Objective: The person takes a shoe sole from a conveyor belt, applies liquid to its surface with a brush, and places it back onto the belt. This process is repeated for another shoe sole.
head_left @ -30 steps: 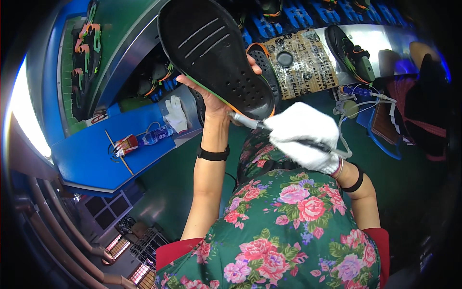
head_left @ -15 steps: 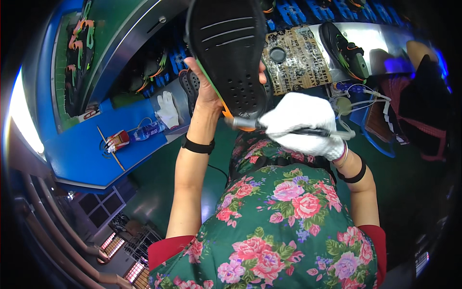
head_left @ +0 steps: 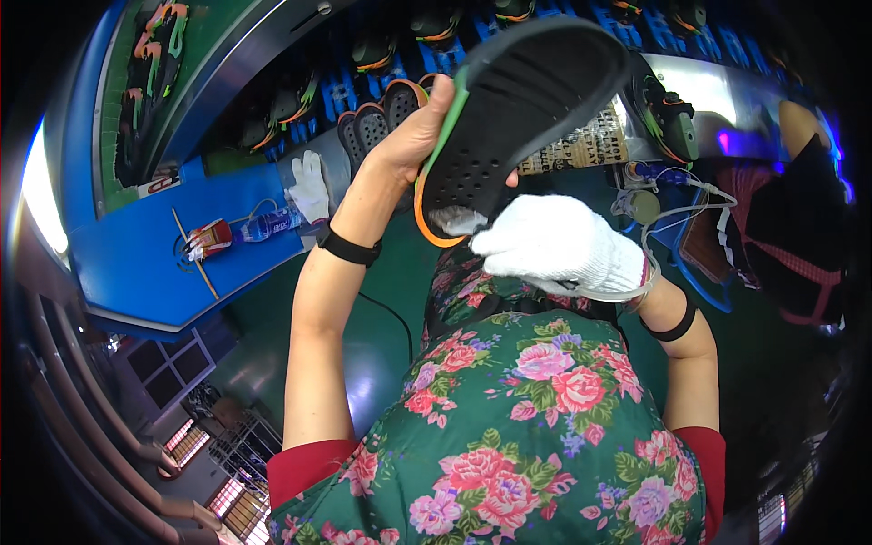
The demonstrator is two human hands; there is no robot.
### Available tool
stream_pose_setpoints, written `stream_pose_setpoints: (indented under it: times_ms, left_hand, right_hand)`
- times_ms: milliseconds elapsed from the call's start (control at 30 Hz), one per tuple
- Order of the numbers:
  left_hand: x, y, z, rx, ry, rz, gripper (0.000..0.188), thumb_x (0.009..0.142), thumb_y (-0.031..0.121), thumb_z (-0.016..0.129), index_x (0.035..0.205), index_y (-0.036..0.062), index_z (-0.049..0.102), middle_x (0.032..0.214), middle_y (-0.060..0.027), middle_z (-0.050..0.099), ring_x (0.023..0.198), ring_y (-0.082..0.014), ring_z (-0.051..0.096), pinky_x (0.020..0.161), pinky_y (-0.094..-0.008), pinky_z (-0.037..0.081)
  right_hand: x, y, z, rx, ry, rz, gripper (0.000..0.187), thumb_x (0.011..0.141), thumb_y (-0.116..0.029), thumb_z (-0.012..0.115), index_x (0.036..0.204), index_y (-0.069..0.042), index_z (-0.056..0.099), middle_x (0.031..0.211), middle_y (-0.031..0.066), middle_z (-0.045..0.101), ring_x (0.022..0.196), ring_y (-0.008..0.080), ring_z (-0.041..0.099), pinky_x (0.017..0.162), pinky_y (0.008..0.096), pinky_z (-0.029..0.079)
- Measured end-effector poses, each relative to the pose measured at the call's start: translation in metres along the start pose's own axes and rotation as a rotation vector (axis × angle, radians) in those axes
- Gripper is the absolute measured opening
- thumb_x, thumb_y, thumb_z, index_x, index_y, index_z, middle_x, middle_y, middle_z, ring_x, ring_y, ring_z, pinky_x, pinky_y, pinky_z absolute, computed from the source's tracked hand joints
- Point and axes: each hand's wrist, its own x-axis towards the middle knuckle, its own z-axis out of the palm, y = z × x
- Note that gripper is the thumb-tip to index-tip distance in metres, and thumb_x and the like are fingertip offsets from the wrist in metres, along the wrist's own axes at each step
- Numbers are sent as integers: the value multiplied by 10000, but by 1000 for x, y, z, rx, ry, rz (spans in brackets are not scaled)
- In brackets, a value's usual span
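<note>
A black shoe sole [head_left: 518, 109] with a green and orange edge is held up and tilted, its perforated heel end nearest me. Bare, my left hand [head_left: 413, 141] grips the sole by its left side, with fingertips showing at the far side. In a white knit glove, my right hand [head_left: 563, 245] closes round a brush whose pale bristles [head_left: 457, 221] touch the sole at the heel. The glove hides most of the brush handle in this frame. A thin clear tube [head_left: 677, 218] runs near my right wrist.
On the blue side table [head_left: 136, 282] lie a bottle [head_left: 268, 225], a red packet [head_left: 209, 238] and a thin stick [head_left: 186, 238]. A spare white glove [head_left: 310, 186] rests nearby. Several soles [head_left: 371, 127], a taped cardboard sheet [head_left: 590, 150] and a black shoe [head_left: 668, 109] are ahead.
The sole has turned, its toe end swinging to the right and its heel shifting slightly left. My left hand moved with it. The brush moved from the heel's edge onto its inner surface.
</note>
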Motion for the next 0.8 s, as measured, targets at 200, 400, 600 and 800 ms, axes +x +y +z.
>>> stream_pose_setpoints:
  times_ms: [200,400,600,800]
  left_hand:
    - [1,1,12,191,405,-81,855,951,723,523,1420,13,593,1269,-164,720,1098,-216,734,937,-347,616]
    - [17,1,31,36,290,-40,966,967,816,329,1465,11,522,1181,-188,728,900,-302,756,769,-405,648]
    - [-9,-56,-38,-290,483,92,701,1110,525,311,1437,-62,511,1247,-259,670,1125,-363,668,979,-477,547]
    - [-5,-89,10,-299,466,219,549,1096,442,444,1458,40,538,1415,-167,630,1256,-355,633,1091,-520,515]
  right_hand:
    - [12,9,-23,178,-5,9,221,795,-37,804,1000,-107,761,1031,79,777,838,294,708,745,391,572]
    - [5,-1,-42,539,30,275,178,824,-72,838,1000,-64,809,1017,102,790,968,249,763,898,398,589]
    - [9,-3,-58,359,473,421,178,863,-66,818,1030,-12,792,1029,134,782,981,225,752,870,354,589]
    - [19,-3,-71,174,346,349,183,871,-111,780,1044,-49,775,1048,123,754,1012,263,727,884,374,569]
